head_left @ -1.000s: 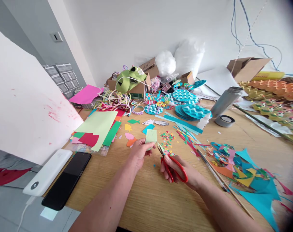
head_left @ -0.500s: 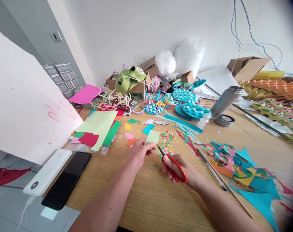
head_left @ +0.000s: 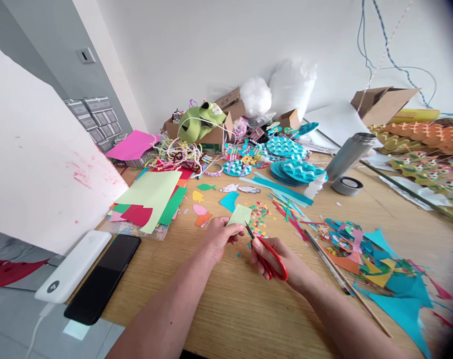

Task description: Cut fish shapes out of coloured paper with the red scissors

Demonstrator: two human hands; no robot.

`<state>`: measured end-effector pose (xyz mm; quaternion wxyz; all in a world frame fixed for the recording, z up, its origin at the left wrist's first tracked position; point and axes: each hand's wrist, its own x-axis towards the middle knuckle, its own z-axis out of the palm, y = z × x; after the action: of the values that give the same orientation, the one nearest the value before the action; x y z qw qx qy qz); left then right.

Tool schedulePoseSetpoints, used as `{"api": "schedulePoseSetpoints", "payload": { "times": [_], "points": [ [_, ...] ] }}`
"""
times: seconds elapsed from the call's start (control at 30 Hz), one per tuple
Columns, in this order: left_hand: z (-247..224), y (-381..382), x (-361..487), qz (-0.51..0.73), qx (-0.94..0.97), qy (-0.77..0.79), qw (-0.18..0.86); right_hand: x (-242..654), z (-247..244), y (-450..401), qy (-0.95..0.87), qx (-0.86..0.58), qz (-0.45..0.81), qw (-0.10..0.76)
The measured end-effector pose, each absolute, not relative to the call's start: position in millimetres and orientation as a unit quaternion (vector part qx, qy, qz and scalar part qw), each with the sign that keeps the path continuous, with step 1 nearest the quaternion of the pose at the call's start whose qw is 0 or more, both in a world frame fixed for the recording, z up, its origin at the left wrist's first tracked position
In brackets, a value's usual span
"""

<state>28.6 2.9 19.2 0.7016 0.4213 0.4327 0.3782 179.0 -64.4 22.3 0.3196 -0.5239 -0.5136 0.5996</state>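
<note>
My left hand pinches a small piece of pale green paper above the wooden table. Red-handled scissors are in my right hand, their tips at the paper's lower right edge; whether the blades are cutting into it I cannot tell. Just beyond the paper lies a blue paper scrap. Left of it are paper fish shapes: a green one, a yellow one, a pink one and an orange one. Tiny coloured paper bits lie beside the scissors.
Coloured paper sheets are stacked at left, near a black phone and a white power bank. At right lie a pen, a thin stick and paper offcuts. A grey flask stands behind them.
The pale green paper has shifted slightly right and turned in my left hand, showing more of the blue scrap. The scissors have moved only a little.
</note>
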Motion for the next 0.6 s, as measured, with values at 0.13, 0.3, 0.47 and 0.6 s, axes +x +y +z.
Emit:
{"api": "schedulePoseSetpoints", "payload": {
  "times": [0.13,0.3,0.47,0.6],
  "points": [
    [18.0,2.9,28.4,0.373,0.429,0.422,0.706,178.8,23.1,-64.2,-0.52,-0.524,0.594,0.321],
    [17.8,2.1,27.7,0.367,0.435,0.414,0.71,178.2,25.3,-63.8,-0.521,-0.529,0.59,0.317],
    [19.6,1.2,28.3,0.364,0.436,0.415,0.71,178.4,26.7,-64.1,-0.52,-0.536,0.589,0.309],
    [20.1,0.9,28.8,0.365,0.437,0.413,0.71,177.8,27.6,-63.9,-0.52,-0.534,0.591,0.308]
  ]
}}
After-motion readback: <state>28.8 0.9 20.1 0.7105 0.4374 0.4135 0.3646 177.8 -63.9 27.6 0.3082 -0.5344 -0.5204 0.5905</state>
